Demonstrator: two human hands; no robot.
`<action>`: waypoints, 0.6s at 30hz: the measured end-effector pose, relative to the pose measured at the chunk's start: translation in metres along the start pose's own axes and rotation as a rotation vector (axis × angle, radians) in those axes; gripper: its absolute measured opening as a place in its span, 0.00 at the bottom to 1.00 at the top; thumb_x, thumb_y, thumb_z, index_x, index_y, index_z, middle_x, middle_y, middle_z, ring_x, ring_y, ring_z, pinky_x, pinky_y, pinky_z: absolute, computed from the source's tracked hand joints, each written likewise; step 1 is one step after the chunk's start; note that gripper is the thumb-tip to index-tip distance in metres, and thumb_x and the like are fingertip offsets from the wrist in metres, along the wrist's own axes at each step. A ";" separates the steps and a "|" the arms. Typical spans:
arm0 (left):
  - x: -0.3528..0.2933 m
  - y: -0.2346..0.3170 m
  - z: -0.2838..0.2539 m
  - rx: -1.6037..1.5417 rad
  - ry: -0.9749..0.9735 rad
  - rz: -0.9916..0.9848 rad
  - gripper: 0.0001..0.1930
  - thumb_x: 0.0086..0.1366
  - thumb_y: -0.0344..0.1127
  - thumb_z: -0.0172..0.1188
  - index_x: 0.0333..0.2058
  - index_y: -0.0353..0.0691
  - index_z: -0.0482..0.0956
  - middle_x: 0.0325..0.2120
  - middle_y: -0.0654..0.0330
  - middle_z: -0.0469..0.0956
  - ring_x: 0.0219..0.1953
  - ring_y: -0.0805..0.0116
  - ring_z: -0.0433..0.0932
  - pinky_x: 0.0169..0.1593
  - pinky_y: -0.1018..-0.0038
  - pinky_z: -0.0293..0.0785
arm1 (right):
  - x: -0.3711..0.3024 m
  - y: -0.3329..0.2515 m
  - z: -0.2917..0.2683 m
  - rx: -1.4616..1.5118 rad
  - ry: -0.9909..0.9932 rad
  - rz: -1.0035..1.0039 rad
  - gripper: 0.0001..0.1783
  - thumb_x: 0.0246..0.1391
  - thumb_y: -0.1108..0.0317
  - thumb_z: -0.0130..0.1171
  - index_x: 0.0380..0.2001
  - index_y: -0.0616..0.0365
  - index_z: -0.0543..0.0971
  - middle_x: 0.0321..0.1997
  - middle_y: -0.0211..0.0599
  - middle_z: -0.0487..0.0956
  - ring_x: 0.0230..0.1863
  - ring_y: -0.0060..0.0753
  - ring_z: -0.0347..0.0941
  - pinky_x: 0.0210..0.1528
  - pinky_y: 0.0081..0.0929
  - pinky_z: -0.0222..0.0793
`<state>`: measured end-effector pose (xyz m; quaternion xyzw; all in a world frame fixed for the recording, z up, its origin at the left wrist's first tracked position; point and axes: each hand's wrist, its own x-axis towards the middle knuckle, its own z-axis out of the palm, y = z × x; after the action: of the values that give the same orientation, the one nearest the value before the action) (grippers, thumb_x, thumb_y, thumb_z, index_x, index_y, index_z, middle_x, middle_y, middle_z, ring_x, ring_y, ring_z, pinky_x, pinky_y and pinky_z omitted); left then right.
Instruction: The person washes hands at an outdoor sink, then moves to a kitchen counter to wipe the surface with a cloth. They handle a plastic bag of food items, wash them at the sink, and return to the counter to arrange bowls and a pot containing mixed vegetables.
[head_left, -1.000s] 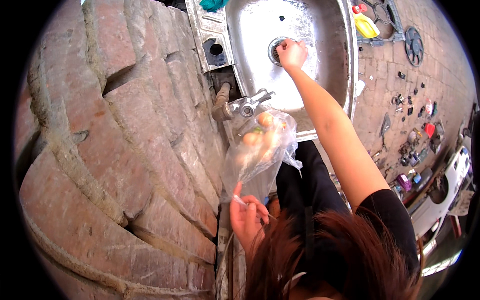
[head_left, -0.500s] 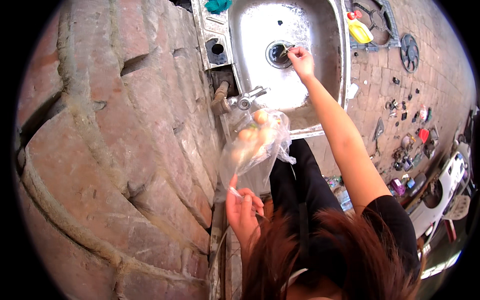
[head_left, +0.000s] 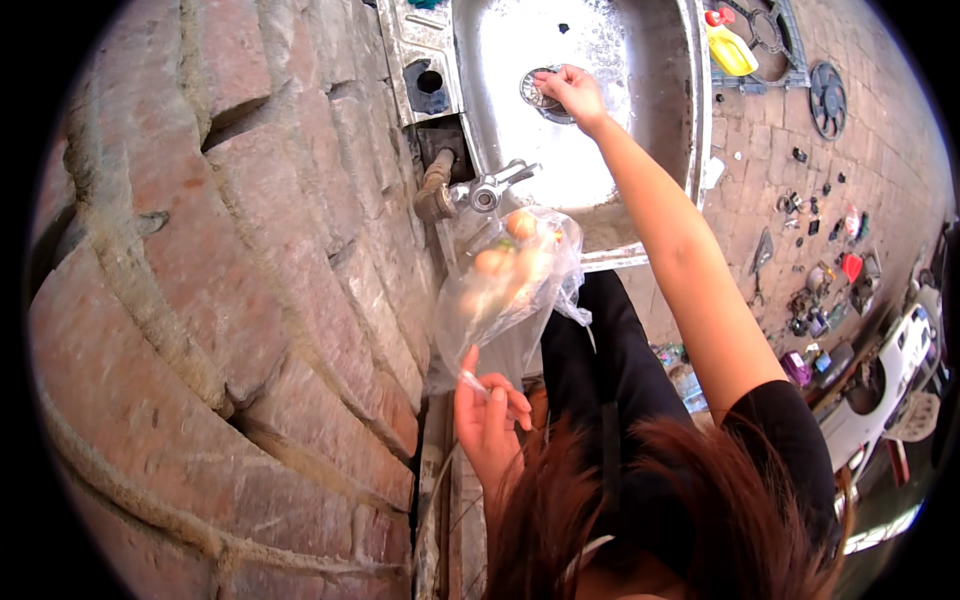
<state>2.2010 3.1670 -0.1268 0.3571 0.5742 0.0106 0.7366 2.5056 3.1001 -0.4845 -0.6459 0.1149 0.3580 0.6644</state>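
My right hand [head_left: 574,94] is over the drain of the metal sink [head_left: 620,150], its fingers pinched at the rim of a small round silver drain strainer [head_left: 533,90]. The strainer lies over the left part of the dark drain hole, partly hidden by my fingers. Nearer to me, my left hand [head_left: 490,412] is closed on the gathered edge of a clear plastic bag [head_left: 490,330]. Inside the bag are several round, peach-coloured items, perhaps fruit or vegetables, blurred by the film. The bag rests at the sink's near left corner, below the tap [head_left: 486,193].
A rough brick wall [head_left: 250,250] rises close on the left. Right of the sink, a yellow bottle [head_left: 732,52] with a red cap lies by a fan frame [head_left: 770,40]. A black fan [head_left: 828,100] and scattered parts lie on the paved ground [head_left: 740,180].
My right hand has moved slightly left and away from me, and the silver strainer now shows over the drain. The left hand stays on the bag. The view has shifted slightly.
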 end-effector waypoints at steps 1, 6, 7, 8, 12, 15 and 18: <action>0.001 0.000 0.001 -0.004 -0.003 -0.001 0.27 0.63 0.26 0.48 0.60 0.39 0.53 0.32 0.62 0.68 0.23 0.74 0.71 0.19 0.80 0.70 | 0.000 -0.002 -0.001 0.045 0.005 0.031 0.10 0.47 0.73 0.54 0.17 0.58 0.67 0.42 0.42 0.78 0.36 0.21 0.73 0.36 0.17 0.68; 0.003 0.002 0.002 -0.025 0.008 0.022 0.27 0.62 0.26 0.48 0.60 0.37 0.53 0.31 0.61 0.68 0.23 0.74 0.71 0.18 0.81 0.69 | -0.041 -0.030 0.000 0.079 -0.101 0.015 0.08 0.47 0.72 0.53 0.18 0.56 0.68 0.49 0.43 0.74 0.40 0.19 0.68 0.45 0.20 0.63; 0.003 0.004 0.003 -0.038 0.019 0.021 0.28 0.62 0.26 0.48 0.60 0.37 0.53 0.31 0.61 0.68 0.23 0.74 0.70 0.18 0.81 0.68 | -0.063 -0.041 0.005 0.055 -0.127 -0.012 0.07 0.47 0.71 0.53 0.18 0.56 0.69 0.50 0.43 0.74 0.41 0.19 0.66 0.47 0.21 0.61; 0.002 0.007 0.004 -0.048 0.029 0.019 0.28 0.62 0.26 0.48 0.60 0.37 0.52 0.31 0.61 0.68 0.23 0.75 0.70 0.18 0.81 0.68 | -0.088 -0.052 0.008 0.041 -0.159 -0.056 0.07 0.46 0.72 0.53 0.17 0.56 0.68 0.51 0.42 0.73 0.43 0.20 0.66 0.50 0.24 0.59; -0.001 0.015 0.010 -0.057 0.064 0.042 0.30 0.60 0.26 0.49 0.61 0.36 0.51 0.30 0.60 0.69 0.23 0.76 0.70 0.18 0.82 0.67 | -0.209 -0.103 0.034 -0.135 -0.225 -0.212 0.06 0.41 0.77 0.51 0.16 0.56 0.66 0.55 0.43 0.70 0.49 0.29 0.65 0.56 0.32 0.55; -0.003 0.025 0.017 -0.057 0.064 0.056 0.31 0.60 0.26 0.49 0.61 0.36 0.49 0.29 0.60 0.69 0.23 0.76 0.69 0.19 0.83 0.65 | -0.277 -0.126 0.049 -0.456 -0.262 -0.402 0.07 0.32 0.78 0.53 0.17 0.56 0.66 0.53 0.44 0.69 0.56 0.44 0.61 0.57 0.37 0.54; -0.006 0.033 0.025 -0.036 0.074 0.056 0.30 0.60 0.26 0.48 0.61 0.34 0.50 0.28 0.61 0.67 0.22 0.78 0.68 0.20 0.84 0.64 | -0.318 -0.129 0.068 -0.646 -0.419 -0.450 0.09 0.29 0.76 0.56 0.17 0.57 0.67 0.55 0.44 0.66 0.58 0.50 0.57 0.57 0.42 0.54</action>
<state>2.2336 3.1765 -0.1021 0.3590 0.5905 0.0549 0.7207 2.3373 3.0717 -0.1796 -0.7430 -0.2832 0.3453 0.4986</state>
